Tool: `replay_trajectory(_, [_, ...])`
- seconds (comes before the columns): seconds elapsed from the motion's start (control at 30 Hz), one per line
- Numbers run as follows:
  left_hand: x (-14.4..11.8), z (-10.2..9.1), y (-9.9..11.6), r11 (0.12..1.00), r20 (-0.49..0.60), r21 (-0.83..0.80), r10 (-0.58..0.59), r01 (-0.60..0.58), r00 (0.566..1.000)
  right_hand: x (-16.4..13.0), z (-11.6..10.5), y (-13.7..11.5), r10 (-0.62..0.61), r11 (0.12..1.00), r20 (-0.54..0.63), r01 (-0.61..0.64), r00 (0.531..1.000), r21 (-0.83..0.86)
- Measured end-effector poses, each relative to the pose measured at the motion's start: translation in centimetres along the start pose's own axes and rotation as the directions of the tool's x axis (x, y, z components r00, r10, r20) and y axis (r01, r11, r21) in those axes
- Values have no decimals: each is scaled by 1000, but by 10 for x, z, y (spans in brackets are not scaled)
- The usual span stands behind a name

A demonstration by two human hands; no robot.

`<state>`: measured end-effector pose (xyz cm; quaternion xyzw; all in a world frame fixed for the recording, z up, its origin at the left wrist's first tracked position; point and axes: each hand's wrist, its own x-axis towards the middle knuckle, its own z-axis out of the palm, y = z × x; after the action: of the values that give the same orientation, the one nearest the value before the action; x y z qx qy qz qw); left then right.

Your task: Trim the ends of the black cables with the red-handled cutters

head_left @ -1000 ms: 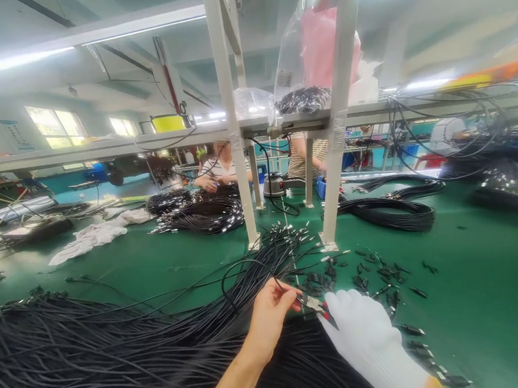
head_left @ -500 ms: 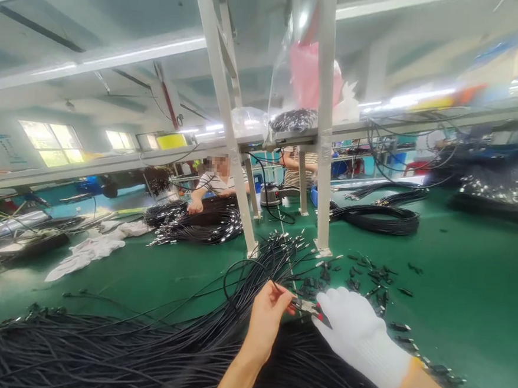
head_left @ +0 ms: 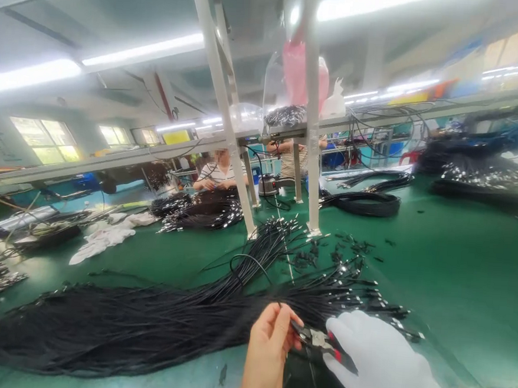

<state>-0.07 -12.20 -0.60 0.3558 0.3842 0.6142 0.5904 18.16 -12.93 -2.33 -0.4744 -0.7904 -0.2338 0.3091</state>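
My bare left hand [head_left: 268,348] is closed in a pinch on a thin black cable, whose dark connector end [head_left: 296,325] points toward the right. In a white knit glove, my right hand [head_left: 376,356] grips pliers [head_left: 320,339] with black and red handles. The jaws are at the connector end, close to my left fingertips; whether they bite on it I cannot make out. Just beyond both hands lies a big bundle of black cables [head_left: 143,322], spread across the green table [head_left: 449,260], with metal-tipped ends [head_left: 367,290] at its right.
Loose small black pieces [head_left: 312,257] lie past the bundle. White posts [head_left: 311,180] carry a shelf with bagged items. Coiled black cables [head_left: 369,203] lie behind the posts. White gloves [head_left: 105,239] rest at left. Two people work across the table, one in a striped top [head_left: 293,161].
Both hands have come nearer and lower in view, with the pliers still at the cable end. The cable bundle shows farther off. A co-worker's hand has drawn back from the cable coil.
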Motion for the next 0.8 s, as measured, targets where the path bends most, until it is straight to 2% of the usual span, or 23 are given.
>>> replay_trajectory(0.17, [-51,-18,-10,961,-7,-231,-158,153,987,-37,-24,-8,-111,987,-72,101,991,-128])
replay_trajectory(0.33, [-81,-31,-24,877,0,-413,-270,246,963,-49,-31,-11,-212,967,-49,202,976,-154])
replay_trajectory(0.43, [-87,-32,-26,856,37,-435,-292,279,956,-50,-32,-11,-277,955,-31,272,960,-117])
replay_trajectory(0.57, [-89,-26,-24,844,53,-449,-304,294,951,-47,-35,-14,-297,947,-20,292,955,-134])
replay_trajectory(0.8, [-88,-21,-33,836,-27,-464,-343,292,939,-36,-45,-23,-320,924,33,320,947,-209])
